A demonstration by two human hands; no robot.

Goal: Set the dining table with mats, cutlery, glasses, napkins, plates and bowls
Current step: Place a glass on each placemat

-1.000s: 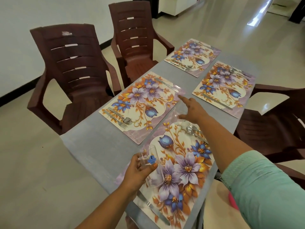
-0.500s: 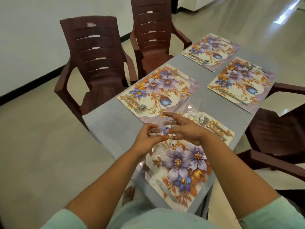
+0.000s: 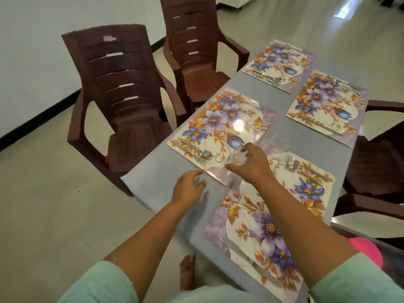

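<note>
Here, right hand (image 3: 254,166) fingers curl around a clear glass (image 3: 237,155) above the left mat (image 3: 220,134), left hand (image 3: 188,188) loose and empty over the table (image 3: 157,184); slick glass risks slipping or knocking the second glass (image 3: 274,144) just beside.

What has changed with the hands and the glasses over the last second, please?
The clear glass passed from the left hand to the right hand, which now carries it over the near-left mat. The left hand let go and hovers open. A second glass stayed standing; mats and cutlery are unchanged.
</note>
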